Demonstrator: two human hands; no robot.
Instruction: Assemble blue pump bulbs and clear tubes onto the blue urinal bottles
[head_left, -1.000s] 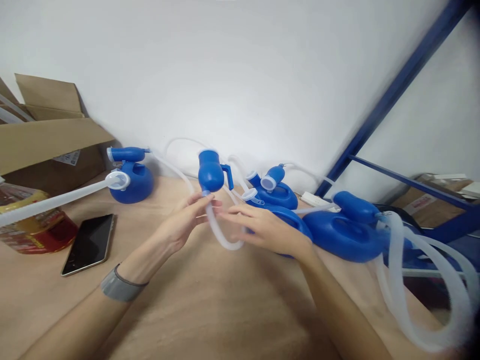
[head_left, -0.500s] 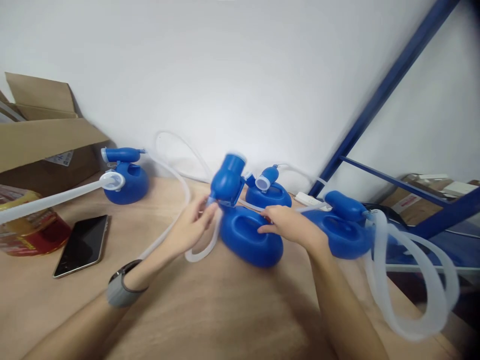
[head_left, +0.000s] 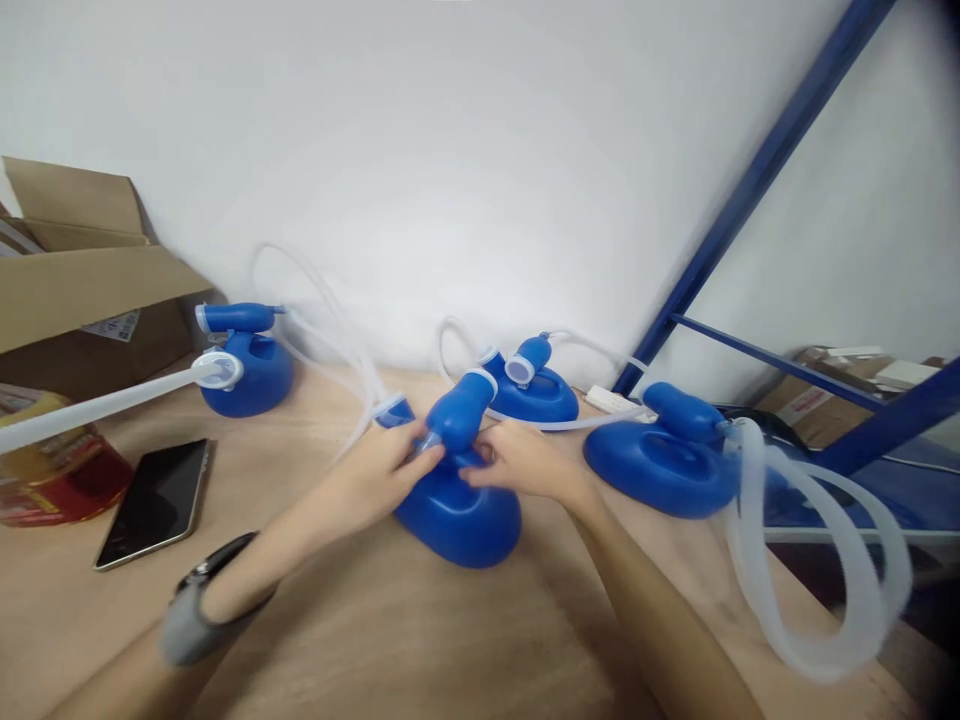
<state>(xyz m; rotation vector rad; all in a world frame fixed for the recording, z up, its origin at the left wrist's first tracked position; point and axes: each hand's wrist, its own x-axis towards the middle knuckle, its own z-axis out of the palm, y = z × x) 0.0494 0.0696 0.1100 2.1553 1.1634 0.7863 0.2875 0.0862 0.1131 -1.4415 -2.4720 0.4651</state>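
A blue plastic urinal bottle (head_left: 469, 525) lies on the table in front of me, its capped neck (head_left: 394, 408) pointing back and left. A blue cup-shaped funnel (head_left: 461, 405) with a pale rim sits above it, tilted up to the right. My left hand (head_left: 379, 465) is closed around the funnel's narrow tube end, thumb on top. My right hand (head_left: 525, 458) is closed with bent fingers at the bottle's handle, just under the funnel; its fingertips are partly hidden. A translucent hose (head_left: 337, 335) runs behind my left hand.
Similar blue bottles stand at left (head_left: 251, 380), at the back (head_left: 536, 395) and at right (head_left: 660, 470), the last with a looped hose (head_left: 855, 600). A phone (head_left: 154, 500), a red-lidded jar (head_left: 64, 470) and a cardboard box (head_left: 82, 300) are left. A blue metal frame (head_left: 750, 180) rises at right.
The bottle in my hands has shifted left and toward me and turned. The funnel now leans to the right, and my right hand has moved left, closer to my left hand.
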